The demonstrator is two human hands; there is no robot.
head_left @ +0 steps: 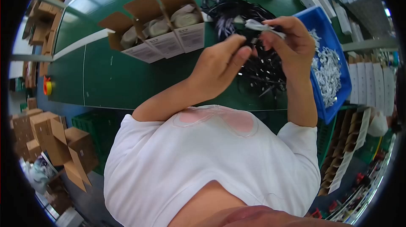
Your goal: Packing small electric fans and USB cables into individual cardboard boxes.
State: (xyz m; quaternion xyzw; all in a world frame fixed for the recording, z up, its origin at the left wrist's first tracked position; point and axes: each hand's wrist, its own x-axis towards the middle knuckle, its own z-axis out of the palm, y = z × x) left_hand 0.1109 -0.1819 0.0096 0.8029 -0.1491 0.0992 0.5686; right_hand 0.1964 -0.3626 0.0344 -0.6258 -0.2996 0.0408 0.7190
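Observation:
My left hand (pixel 218 66) is closed, thumb against curled fingers, beside a dark cord end with a small metallic bit (pixel 254 40); what lies inside its grip is hidden. My right hand (pixel 294 43) pinches a small white, glossy piece (pixel 258 25) between thumb and fingers, close to the left fingertips. Beneath and beyond both hands spreads a pile of black flat cords (pixel 228 7) with shiny ends. To the right, a blue bin (pixel 326 115) contains many small white pieces (pixel 327 72) that look similar to the held one.
Three open cartons (pixel 184 38) with pale wrapped items stand left of the cords on the green table (pixel 105 74). A yellow-and-red tape roll (pixel 47 86) sits at the table's left end. White boxes (pixel 372 83) line the right side; brown cartons (pixel 76 151) stand at the lower left.

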